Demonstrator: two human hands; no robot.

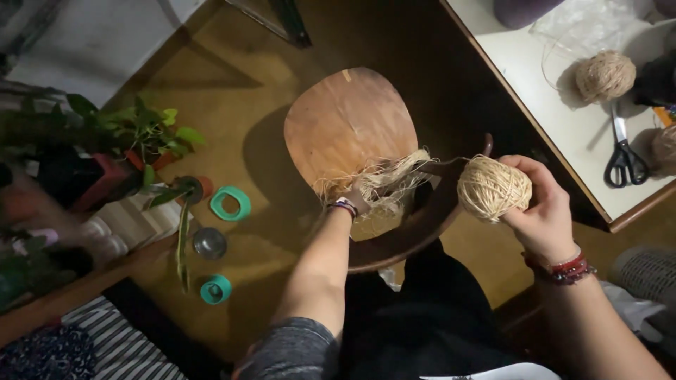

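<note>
Head view: right hand (541,211) grips twine ball (493,188) above wooden stool (345,119), brown floor (232,91).

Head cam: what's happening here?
A person seated over a wooden chair holds a ball of twine in the right hand. The left hand grips a loose bundle of straw-like fibres on the chair seat. Scissors and another twine ball lie on the table to the right.

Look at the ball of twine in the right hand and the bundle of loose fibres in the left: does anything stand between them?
Nothing visible does. Only a strand of twine spans the open gap from the ball of twine to the fibre bundle.
</note>
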